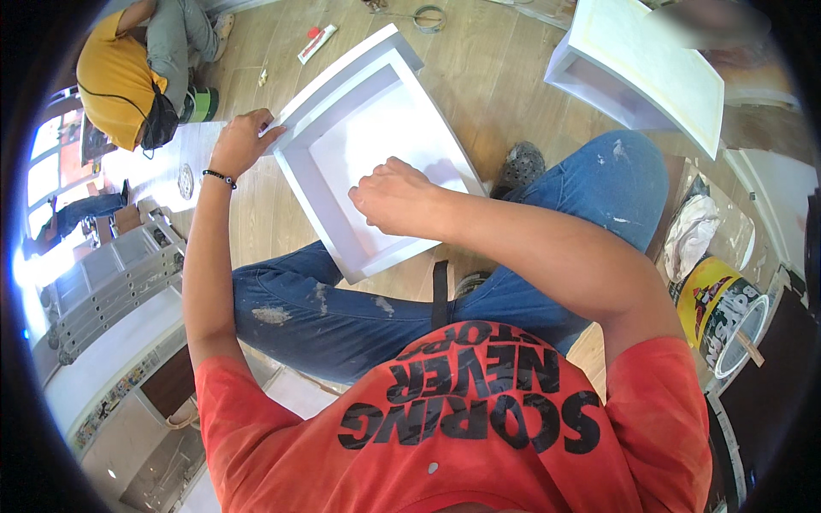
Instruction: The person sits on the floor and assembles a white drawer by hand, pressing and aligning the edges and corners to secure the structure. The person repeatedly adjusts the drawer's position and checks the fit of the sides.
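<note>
A white drawer with a wider front panel rests tilted before my legs, its inside facing me. My left hand, a dark beaded bracelet at the wrist, grips the end of the front panel at the drawer's left corner, thumb and fingers on either side of it. Over the drawer's inside, near its lower right part, is my right hand. Its fingers are curled closed toward the bottom panel. Whatever they may hold is hidden beneath them, and I cannot tell whether they touch the panel.
A second white drawer stands at the far right. A paint bucket and a white cloth lie on my right. A tape roll and a tube are on the floor beyond. Far left, a person in yellow crouches; a ladder lies nearer.
</note>
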`<state>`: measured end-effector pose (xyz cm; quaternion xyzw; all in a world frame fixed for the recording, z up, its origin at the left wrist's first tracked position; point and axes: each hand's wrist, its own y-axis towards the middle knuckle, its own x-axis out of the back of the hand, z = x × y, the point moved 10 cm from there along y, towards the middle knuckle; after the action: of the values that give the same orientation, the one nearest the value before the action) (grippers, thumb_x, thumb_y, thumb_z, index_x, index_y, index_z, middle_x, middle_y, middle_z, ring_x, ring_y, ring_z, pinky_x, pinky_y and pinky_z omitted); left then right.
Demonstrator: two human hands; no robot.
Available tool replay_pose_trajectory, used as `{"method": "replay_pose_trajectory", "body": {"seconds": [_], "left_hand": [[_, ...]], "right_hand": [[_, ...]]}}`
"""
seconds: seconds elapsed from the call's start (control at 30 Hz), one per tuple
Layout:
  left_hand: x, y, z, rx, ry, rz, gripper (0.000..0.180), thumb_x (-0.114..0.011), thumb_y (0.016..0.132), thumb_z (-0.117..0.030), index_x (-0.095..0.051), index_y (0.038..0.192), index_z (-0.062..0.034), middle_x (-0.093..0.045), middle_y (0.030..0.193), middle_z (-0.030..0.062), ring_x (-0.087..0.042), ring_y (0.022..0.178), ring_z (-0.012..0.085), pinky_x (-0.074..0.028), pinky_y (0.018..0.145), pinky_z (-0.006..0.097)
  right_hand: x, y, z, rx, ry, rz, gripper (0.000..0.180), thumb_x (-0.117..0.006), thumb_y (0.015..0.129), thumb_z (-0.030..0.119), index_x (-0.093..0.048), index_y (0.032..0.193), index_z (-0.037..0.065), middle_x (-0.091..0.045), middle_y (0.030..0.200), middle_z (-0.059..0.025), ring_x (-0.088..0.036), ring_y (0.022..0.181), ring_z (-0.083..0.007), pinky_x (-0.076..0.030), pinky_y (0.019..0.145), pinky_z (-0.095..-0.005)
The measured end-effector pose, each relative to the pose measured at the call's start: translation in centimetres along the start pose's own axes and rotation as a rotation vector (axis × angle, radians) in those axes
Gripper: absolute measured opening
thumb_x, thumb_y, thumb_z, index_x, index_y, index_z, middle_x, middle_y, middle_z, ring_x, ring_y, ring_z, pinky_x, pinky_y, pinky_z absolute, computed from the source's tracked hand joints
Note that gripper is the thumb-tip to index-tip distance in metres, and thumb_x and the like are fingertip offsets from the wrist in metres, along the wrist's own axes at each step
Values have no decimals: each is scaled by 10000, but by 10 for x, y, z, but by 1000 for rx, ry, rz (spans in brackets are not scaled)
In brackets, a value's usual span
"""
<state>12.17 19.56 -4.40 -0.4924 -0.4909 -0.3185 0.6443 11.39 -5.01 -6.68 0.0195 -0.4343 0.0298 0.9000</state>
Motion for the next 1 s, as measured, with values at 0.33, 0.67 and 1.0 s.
{"method": "replay_pose_trajectory", "body": {"seconds": [0.33,0.67,1.0], "left_hand": [[6,-3,-7,-28,-86,-66,289,-760,930,-278,-687,1085,-44,-735,987,171,-717,917,363,-554,802,443],[10,-2,-12,-82,-79,-91,254,-756,920,-234,-679,1075,-48,-730,992,157,-713,919,364,-553,802,450],[11,-1,-11,-45,-33,-57,252,-750,925,-226,-679,1075,-36,-742,1012,150,-726,936,334,-560,822,429]], "right_hand": [[1,1,0,2,6,-4,173,-763,852,154,-699,932,15,-729,856,-140,-721,934,-330,-506,825,-459],[0,-1,0,10,-16,-31,194,-765,857,171,-692,955,20,-730,891,-140,-718,955,-330,-502,852,-463],[-2,2,0,6,-23,40,259,-781,865,200,-710,1031,14,-738,902,-140,-723,960,-337,-509,854,-464]]}}
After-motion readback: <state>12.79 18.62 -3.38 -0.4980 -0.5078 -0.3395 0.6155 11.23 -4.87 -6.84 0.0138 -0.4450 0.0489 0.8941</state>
